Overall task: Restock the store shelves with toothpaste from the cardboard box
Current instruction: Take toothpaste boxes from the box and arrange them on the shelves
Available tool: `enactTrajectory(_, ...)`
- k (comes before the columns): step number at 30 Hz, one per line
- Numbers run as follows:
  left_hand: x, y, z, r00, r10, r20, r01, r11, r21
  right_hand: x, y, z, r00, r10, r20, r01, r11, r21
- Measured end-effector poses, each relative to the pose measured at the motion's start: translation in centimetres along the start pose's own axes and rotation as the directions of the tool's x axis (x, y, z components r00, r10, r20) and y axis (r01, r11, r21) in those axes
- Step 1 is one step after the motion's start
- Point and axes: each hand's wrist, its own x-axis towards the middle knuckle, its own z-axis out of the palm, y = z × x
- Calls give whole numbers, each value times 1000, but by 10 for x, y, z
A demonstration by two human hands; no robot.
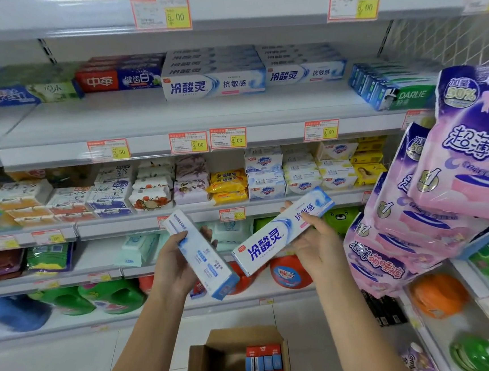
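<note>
My left hand (173,263) grips a white-and-blue toothpaste box (201,254), its back panel facing me, tilted down to the right. My right hand (315,244) holds a second toothpaste box (280,230) of the same brand, front label showing, slanting up to the right. Both boxes hang in the air in front of the lower shelves. Above, the toothpaste shelf (160,124) carries stacks of the same brand (214,74), red-and-blue boxes (119,76) and green boxes (393,89). An open cardboard box (210,360) on the floor holds several red and blue toothpaste cartons.
Soap bars and wipes fill the shelves below the toothpaste. Detergent jugs (88,296) stand on the bottom shelf. Pink and purple hanging packs (461,163) jut out at the right, close to my right hand. White floor lies around the cardboard box.
</note>
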Motion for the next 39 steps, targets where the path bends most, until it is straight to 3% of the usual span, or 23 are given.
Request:
enactTrajectory(6,-5,6,16,997,34,70,-37,998,51,-3,-3,1,999,13,33,-14,1000,18)
enactTrajectory(9,-2,7,16,998,13,62,-13,1000,-6,-2,-3,2,1000,24,15,-25,1000,13)
enactTrajectory(16,7,3,11,980,-56,-191,28,989,-147,-4,3,14,998,59,-4,-59,998,-12)
enactTrajectory(20,-2,-4,14,994,-73,-80,51,967,-251,-3,4,14,998,66,-12,-66,998,-18)
enactTrajectory(24,-1,2,10,999,-25,-21,25,1000,16,0,3,10,996,87,-16,-87,996,-19)
enactTrajectory(26,1,7,19,992,-43,-117,72,964,256,3,1,9,996,87,-9,-87,996,-34)
enactTrajectory(28,4,11,28,967,3,-256,153,796,585,6,-3,9,995,98,2,-97,994,-52)
enactTrajectory(30,7,12,30,934,60,-353,254,585,770,8,-6,10,993,119,-4,-119,989,-91)
enactTrajectory(32,8,13,26,920,79,-383,299,488,820,9,-9,9,990,140,-20,-142,978,-155)
enactTrajectory(36,8,9,24,969,23,-247,172,659,732,11,-10,6,974,209,-88,-226,901,-371)
enactTrajectory(39,11,5,26,989,38,-146,91,623,777,14,-3,9,966,203,-162,-258,806,-532)
